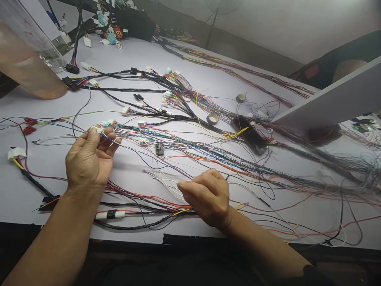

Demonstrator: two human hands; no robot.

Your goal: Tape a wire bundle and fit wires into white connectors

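Observation:
My left hand [89, 159] is raised over the table, thumb and fingers pinching a small white connector [95, 130]. From that connector a blue wire [133, 149] runs right to my right hand [208, 194], which is closed around it; the wire's end is hidden. White loose wires [166, 180] lie close to the right thumb. Just behind the left fingertips sits a teal and white connector [108, 122] with a bundle of thin coloured wires. A black connector [160, 149] lies between the hands, farther back.
Black-sleeved harness branches [143, 115] spread across the table. A phone [250, 135] and a tape roll [212, 118] lie among wires. At left stand a bottle [29, 67] and a white connector [17, 153]. A white panel [333, 95] rises at right.

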